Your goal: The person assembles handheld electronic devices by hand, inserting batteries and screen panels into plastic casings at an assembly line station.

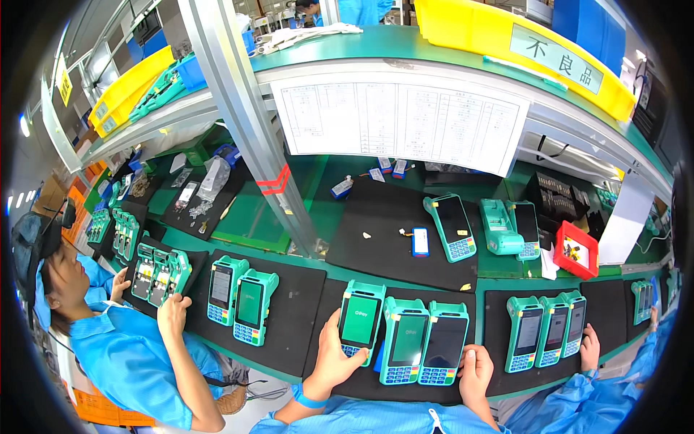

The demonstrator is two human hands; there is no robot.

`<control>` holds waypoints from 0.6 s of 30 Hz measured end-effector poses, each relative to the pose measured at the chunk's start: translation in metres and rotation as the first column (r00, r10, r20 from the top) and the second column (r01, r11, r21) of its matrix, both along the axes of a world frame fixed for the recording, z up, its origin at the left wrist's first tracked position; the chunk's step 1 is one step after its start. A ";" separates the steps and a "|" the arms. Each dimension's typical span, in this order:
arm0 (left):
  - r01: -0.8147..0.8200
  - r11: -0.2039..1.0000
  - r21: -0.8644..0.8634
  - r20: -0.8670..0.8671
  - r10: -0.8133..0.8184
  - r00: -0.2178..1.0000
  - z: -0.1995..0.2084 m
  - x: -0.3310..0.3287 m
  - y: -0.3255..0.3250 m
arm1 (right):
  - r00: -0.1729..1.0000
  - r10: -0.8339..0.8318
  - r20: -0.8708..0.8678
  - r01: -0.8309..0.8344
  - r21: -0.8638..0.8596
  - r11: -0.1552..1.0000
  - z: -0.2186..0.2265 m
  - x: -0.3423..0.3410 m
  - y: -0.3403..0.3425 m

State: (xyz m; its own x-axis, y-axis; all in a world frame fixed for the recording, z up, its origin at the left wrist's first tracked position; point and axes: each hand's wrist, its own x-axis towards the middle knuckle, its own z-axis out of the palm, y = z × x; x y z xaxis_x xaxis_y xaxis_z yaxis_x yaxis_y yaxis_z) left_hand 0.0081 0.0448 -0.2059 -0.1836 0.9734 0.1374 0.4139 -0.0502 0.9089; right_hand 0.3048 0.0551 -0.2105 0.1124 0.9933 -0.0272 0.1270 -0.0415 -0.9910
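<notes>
My left hand (335,362) is wrapped round the lower left of a green handheld payment terminal (361,318), with the thumb near its keypad. A lit green screen shows on that terminal, and it leans slightly. Right beside it lie two more payment terminals: one with a lit greenish screen (407,338), the other with a dark screen (444,340). My right hand (475,370) is closed, fingers curled, next to the right edge of the dark-screened one. What those fingers hold, if anything, is hidden.
A co-worker (123,347) at left holds a tray of open terminals (160,273); another person's hand (590,349) is by three terminals (554,333) at right. Ahead on a black mat (376,231) lie a terminal (453,228) and a battery (420,241), beside a red bin (576,249) and metal post (246,108).
</notes>
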 end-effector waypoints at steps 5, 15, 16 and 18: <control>-0.014 1.000 -0.014 -0.069 0.013 0.998 0.004 0.001 0.000 | 0.952 0.004 0.306 -0.042 0.118 0.992 0.006 -0.003 0.005; 0.221 0.952 0.210 0.346 -0.284 0.894 0.042 0.041 -0.022 | 0.957 0.146 -0.251 -0.171 -0.081 0.982 0.037 0.024 0.016; 0.398 0.905 0.154 0.521 -0.416 0.745 0.049 0.051 -0.024 | 0.961 0.137 -0.240 -0.157 -0.065 0.985 0.056 0.021 0.014; 0.645 0.762 0.047 0.722 -0.472 0.505 0.052 0.072 -0.020 | 0.968 0.145 -0.203 -0.141 0.034 0.989 0.058 0.017 0.007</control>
State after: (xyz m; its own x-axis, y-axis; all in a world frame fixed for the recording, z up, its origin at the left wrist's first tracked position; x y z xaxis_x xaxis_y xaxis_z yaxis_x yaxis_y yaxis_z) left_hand 0.0800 0.0245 -0.1534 0.4568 0.8895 0.0082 -0.3440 0.1681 0.9238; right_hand 0.3217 0.0623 -0.1527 -0.0372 0.9992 -0.0156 -0.0753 -0.0184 -0.9970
